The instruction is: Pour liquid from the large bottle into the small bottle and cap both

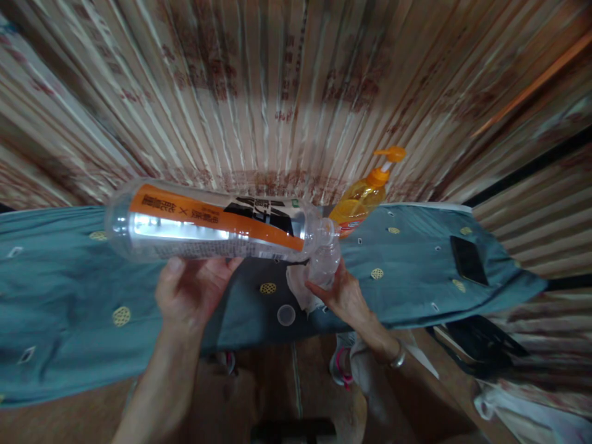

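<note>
the left hand (192, 290) grips a large clear bottle (208, 225) with an orange, black and silver label, fingers wrapped around its underside and thumb pressed on the near side. the bottle lies nearly level above the middle of a teal cloth-covered table (69, 296), base toward the table's left end, neck toward the right. its open mouth meets a small clear plastic bottle (324, 259), which the right hand (345, 296) pinches between thumb and fingers from below, just above the table's near edge. a metal bangle (398, 357) sits on that wrist. a round clear cap (286, 314) lies on the cloth near the near edge, between the two hands. an orange pump bottle (363, 197) stands at the far edge behind the small bottle. a dark phone (468, 259) lies toward the table's right end.
</note>
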The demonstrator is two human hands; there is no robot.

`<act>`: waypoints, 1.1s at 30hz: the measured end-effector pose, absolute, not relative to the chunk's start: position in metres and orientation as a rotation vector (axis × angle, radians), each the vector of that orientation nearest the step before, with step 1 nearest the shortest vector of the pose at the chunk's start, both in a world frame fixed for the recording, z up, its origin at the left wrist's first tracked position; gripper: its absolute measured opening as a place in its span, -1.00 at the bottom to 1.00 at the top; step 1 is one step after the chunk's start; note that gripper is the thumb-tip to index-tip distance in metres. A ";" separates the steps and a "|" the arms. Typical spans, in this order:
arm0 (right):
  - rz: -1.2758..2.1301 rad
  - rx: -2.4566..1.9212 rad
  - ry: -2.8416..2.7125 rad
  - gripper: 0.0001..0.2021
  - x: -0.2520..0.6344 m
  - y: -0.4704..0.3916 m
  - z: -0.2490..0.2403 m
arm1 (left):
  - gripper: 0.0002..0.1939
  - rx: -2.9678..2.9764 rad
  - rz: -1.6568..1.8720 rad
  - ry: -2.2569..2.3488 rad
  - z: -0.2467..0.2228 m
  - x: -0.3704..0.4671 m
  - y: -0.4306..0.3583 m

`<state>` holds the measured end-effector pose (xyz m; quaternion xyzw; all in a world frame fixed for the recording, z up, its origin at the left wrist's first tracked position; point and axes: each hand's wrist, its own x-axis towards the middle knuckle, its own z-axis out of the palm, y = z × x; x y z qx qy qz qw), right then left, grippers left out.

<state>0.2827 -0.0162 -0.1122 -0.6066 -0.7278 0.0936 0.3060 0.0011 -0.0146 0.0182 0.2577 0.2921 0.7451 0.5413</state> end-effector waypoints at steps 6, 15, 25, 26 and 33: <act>0.293 -1.609 -1.908 -0.02 0.282 -0.016 -0.111 | -0.35 0.610 1.757 0.701 0.019 0.002 -0.015; 0.338 -1.599 -1.872 -0.05 0.281 -0.017 -0.108 | -0.28 0.610 1.778 0.678 0.019 0.003 -0.015; 0.306 -1.576 -1.908 -0.08 0.282 -0.016 -0.109 | -0.33 0.604 1.780 0.669 0.019 0.003 -0.015; 0.305 -1.566 -1.908 -0.08 0.282 -0.016 -0.109 | -0.33 0.606 1.784 0.670 0.019 0.003 -0.015; 0.288 -1.571 -1.892 -0.14 0.281 -0.016 -0.111 | -0.26 0.598 1.774 0.687 0.018 0.001 -0.015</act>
